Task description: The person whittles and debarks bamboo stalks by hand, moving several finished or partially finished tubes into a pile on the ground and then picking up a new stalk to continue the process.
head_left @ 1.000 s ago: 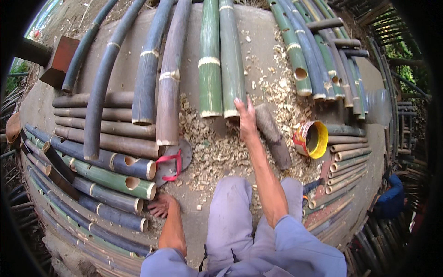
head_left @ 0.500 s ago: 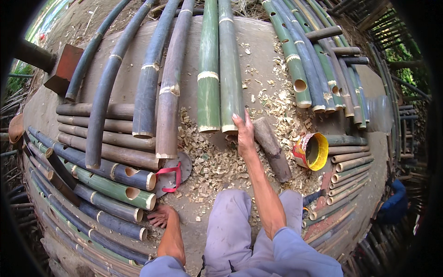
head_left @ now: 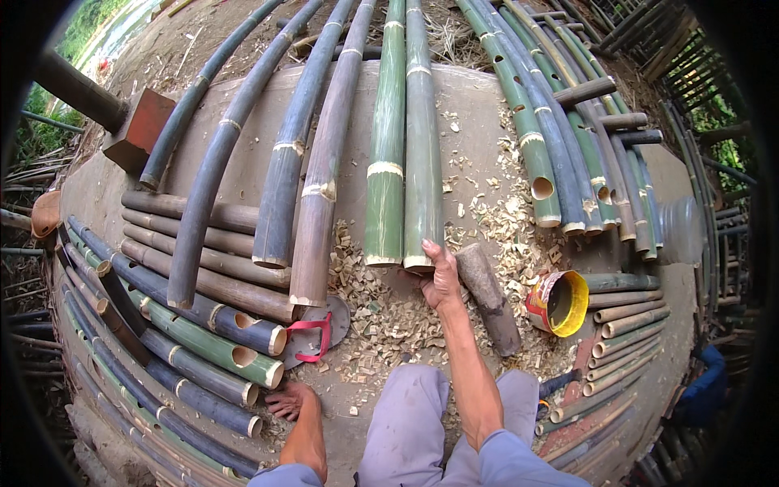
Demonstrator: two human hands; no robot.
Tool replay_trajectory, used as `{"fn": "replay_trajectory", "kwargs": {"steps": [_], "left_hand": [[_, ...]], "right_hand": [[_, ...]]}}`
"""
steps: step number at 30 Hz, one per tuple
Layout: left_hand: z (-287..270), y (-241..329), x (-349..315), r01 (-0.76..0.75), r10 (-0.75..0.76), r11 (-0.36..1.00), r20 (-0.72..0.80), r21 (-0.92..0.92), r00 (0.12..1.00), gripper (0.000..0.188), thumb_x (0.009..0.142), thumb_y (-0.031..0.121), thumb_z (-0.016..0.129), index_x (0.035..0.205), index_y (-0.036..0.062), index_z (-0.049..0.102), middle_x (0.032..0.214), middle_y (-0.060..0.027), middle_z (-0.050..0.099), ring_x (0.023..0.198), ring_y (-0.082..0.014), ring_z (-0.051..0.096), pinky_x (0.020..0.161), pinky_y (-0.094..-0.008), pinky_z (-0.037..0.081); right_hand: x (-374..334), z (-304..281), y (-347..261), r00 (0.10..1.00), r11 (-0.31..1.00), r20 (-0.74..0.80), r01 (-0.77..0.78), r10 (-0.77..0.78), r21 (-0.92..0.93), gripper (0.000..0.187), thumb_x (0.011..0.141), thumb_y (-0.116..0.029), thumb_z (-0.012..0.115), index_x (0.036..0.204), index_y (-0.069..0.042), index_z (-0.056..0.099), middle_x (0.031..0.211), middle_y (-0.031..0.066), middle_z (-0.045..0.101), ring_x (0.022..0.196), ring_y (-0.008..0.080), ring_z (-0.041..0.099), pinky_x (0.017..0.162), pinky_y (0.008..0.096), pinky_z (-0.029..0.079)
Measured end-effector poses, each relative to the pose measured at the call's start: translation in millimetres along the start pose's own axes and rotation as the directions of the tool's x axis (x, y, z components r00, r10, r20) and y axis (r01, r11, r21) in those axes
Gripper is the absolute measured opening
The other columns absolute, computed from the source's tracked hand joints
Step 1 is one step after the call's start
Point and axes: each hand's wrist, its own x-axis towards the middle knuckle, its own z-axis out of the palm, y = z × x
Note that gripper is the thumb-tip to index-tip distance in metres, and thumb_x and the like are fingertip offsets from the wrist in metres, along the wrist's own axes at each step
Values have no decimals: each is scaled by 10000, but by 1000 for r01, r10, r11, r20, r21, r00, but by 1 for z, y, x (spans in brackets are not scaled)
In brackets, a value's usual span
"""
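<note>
My right hand grips the near end of a grey-green bamboo pole, thumb on top and the other fingers curled beneath the cut end. Directly left of it lies a brighter green bamboo pole, which no hand touches. My left hand rests low on the ground, its fingers spread and nothing seen in it. Close to that hand are the cut ends of a dark bamboo pole and a green notched bamboo pole. A short, thick log lies just right of my right hand.
Pale wood chips cover the ground ahead of my knees. A sandal with a red strap lies left, a yellow-rimmed bucket right. More bamboo poles lie on both sides. A brick-red block stands far left.
The whole scene sits lower and slightly further right in view. My right hand's fingers have closed around the grey-green pole's end, with the thumb over its top. My left hand stays on the ground.
</note>
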Motion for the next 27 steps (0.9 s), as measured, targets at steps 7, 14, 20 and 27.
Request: {"fn": "replay_trajectory", "kwargs": {"steps": [7,14,20,27], "left_hand": [[24,-12,12,-7,9,999,-22,49,1000,650,867,565,327,1447,272,316,1488,-93,304,1315,-353,323,963,-599,251],[32,-4,25,-11,9,999,83,30,996,691,882,591,260,1491,264,261,1551,-105,245,1393,-375,270,1030,-661,200],[11,-8,12,-14,20,986,-34,168,999,676,879,587,258,1468,256,280,1528,-109,257,1372,-377,285,1013,-659,211],[-11,-7,13,-46,49,998,-76,39,996,622,822,561,378,1337,215,332,1375,-115,313,1261,-369,333,933,-614,268]], "right_hand": [[-2,4,0,1000,1000,16,-4,4,-13,636,779,-356,700,1235,11,453,944,104,600,756,181,644,530,333,599],[-1,3,-1,998,999,53,-31,32,-30,632,787,-367,692,1247,-5,453,950,91,598,779,173,640,532,340,608],[-1,2,-1,999,1000,44,-10,10,-3,661,774,-369,726,1236,14,449,919,104,595,685,162,640,479,301,589],[-1,0,-1,997,1000,77,1,0,-17,665,775,-376,720,1224,31,447,904,101,592,673,159,635,462,278,583]]}}
